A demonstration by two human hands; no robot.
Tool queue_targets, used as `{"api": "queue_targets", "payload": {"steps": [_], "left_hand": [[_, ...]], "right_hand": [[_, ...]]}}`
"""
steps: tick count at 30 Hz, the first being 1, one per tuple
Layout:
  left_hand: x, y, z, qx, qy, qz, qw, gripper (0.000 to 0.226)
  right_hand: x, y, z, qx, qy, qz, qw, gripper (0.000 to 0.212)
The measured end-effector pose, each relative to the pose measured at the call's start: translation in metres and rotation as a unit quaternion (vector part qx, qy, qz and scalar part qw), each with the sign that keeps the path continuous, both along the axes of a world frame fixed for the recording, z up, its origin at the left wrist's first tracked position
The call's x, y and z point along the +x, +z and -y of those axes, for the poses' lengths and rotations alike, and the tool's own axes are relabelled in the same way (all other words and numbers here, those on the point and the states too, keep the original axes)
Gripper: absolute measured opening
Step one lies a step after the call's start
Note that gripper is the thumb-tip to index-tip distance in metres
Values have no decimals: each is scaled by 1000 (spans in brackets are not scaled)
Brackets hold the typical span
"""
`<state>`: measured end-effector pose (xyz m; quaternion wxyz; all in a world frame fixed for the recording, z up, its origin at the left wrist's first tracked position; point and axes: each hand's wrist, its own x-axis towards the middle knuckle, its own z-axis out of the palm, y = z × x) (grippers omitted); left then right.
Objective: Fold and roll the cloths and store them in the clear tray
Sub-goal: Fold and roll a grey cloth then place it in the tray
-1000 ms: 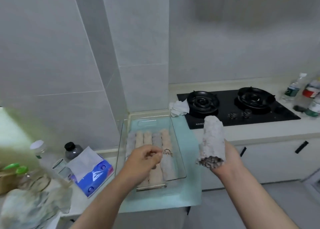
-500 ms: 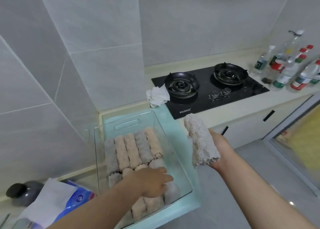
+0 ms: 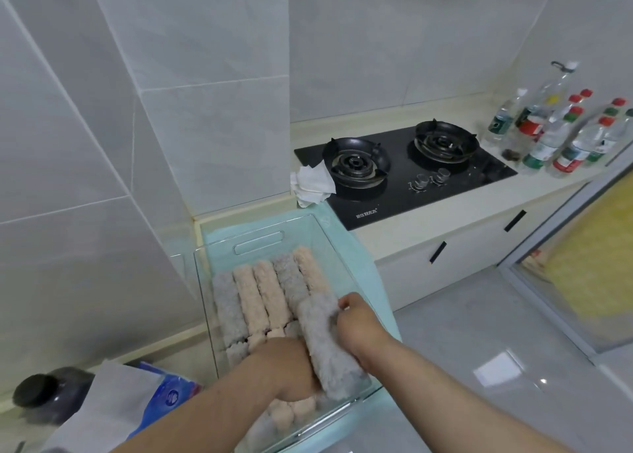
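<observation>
From the head camera, the clear tray sits on a pale green mat on the worktop, against the tiled wall. Inside it, a far row of rolled cloths lies side by side, grey and pink in turn, and a nearer row shows partly under the arms. A grey roll lies lengthwise along the tray's right side, on top of the nearer rolls, its near end close to the tray's front wall. The right hand is at the roll's right flank near its far end; its fingers are curled onto the roll's upper right edge, gripping it. The left hand is palm down in the tray, touching the roll's left flank at its near half; its fingers are hidden beneath the hand and the roll, so whether they are spread or closed cannot be told. Left of the tray, a blue tissue pack with a white sheet standing out and a dark-capped jar stand on the worktop. Beyond the tray lie a crumpled white rag touching a black hob, and bottles at the far right.
</observation>
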<state>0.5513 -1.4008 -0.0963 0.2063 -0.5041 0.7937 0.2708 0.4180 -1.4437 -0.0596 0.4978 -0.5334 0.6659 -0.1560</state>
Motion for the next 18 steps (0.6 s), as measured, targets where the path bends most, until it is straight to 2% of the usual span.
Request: {"api": "queue_targets", "payload": {"steps": [1, 4, 12, 15, 18], "left_hand": [[3, -4, -1, 1, 13, -8, 1000, 51], [8, -11, -5, 10, 37, -39, 998, 60], [9, -6, -11, 36, 47, -11, 998, 57], [8, -7, -12, 41, 54, -10, 998, 58], [8, -8, -11, 43, 54, -8, 998, 58]], "right_hand": [[2, -9, -1, 13, 0, -10, 1000, 20], [8, -26, 3, 36, 27, -42, 998, 22], [18, -57, 13, 95, 99, -132, 982, 8], [20, -57, 14, 88, 138, -163, 973, 19], [19, -53, 14, 39, 225, -270, 935, 31]]}}
